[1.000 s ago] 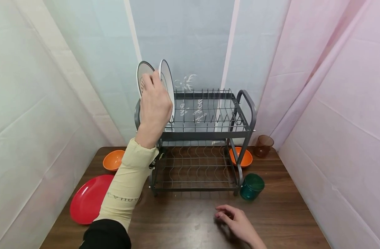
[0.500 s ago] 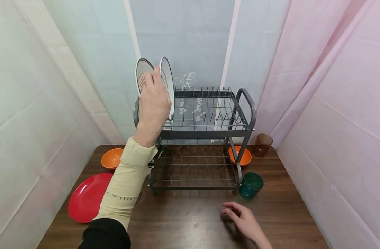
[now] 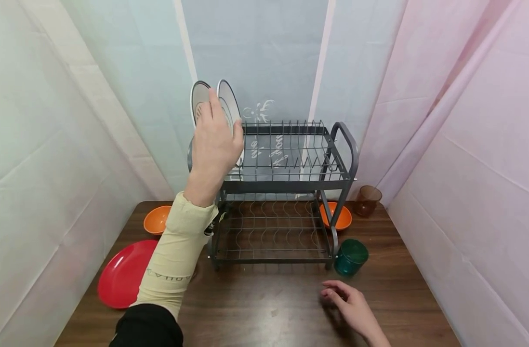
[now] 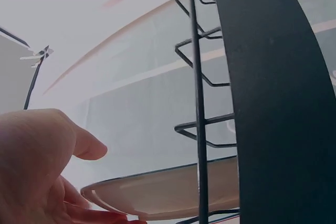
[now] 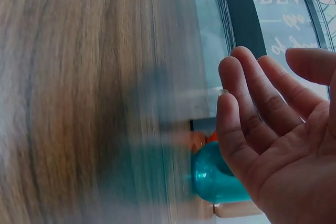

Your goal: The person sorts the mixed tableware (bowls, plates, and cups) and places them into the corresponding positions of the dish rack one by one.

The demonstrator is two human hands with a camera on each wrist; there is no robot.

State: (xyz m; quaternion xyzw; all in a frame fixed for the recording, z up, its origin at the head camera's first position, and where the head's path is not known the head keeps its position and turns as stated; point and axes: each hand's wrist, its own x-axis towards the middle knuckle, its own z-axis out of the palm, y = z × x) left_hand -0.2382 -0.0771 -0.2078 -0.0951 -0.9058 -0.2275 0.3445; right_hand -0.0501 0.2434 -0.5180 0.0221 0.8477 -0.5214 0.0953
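Two white plates with dark rims stand on edge at the left end of the dish rack's (image 3: 290,185) upper tier: a left plate (image 3: 199,94) and a right plate (image 3: 230,99). My left hand (image 3: 214,144) is in front of them, its fingers extended and thumb spread away, hiding their lower parts. In the left wrist view the thumb stands apart from a plate (image 4: 157,192), while the fingertips lie by its edge; whether they touch it I cannot tell. Low over the table's right side, my right hand (image 3: 351,306) hangs loosely curled, holding nothing, near a teal cup (image 3: 351,258).
A red plate (image 3: 125,279) and an orange bowl (image 3: 156,220) sit on the wooden table (image 3: 256,308) left of the rack. To the right are another orange bowl (image 3: 340,217) and a brown see-through cup (image 3: 368,200). Cloth walls (image 3: 472,193) enclose the table.
The left hand's thumb has spread away from the right plate, whose top has tipped slightly left. My right hand has drifted a little to the right.
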